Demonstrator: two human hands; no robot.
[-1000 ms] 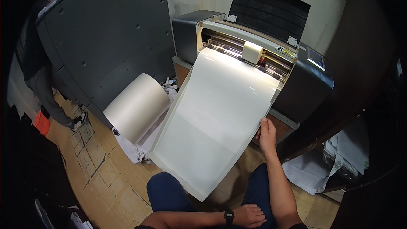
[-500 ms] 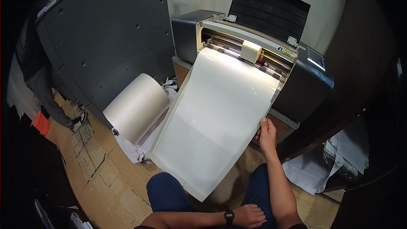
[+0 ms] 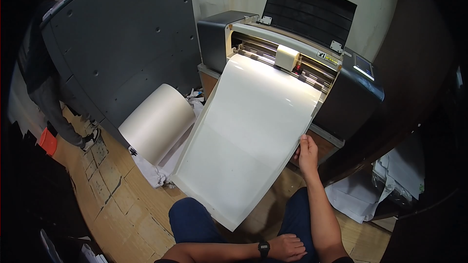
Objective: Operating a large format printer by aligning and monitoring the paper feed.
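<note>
My right hand (image 3: 304,151) pinches the right edge of a large white sheet (image 3: 239,151), which slopes down toward me from a dark cutting plotter (image 3: 360,107). Along its rollers sits a pale carriage (image 3: 286,57) under a light, and its black lid (image 3: 307,9) stands raised behind. My left hand (image 3: 287,247), with a black watch on the wrist, rests across my right thigh, fingers curled; whatever is under them, if anything, is hidden.
A white roll (image 3: 156,124) lies on crumpled paper left of the plotter, before a tall grey machine (image 3: 122,44). Another person (image 3: 48,102) stands at far left near an orange bin (image 3: 47,141). Paper piles (image 3: 395,175) fill a dark shelf at right; tiled floor (image 3: 112,199) shows below.
The pale carriage has shifted slightly to the left along the plotter's rail. My hands and the sheet look still.
</note>
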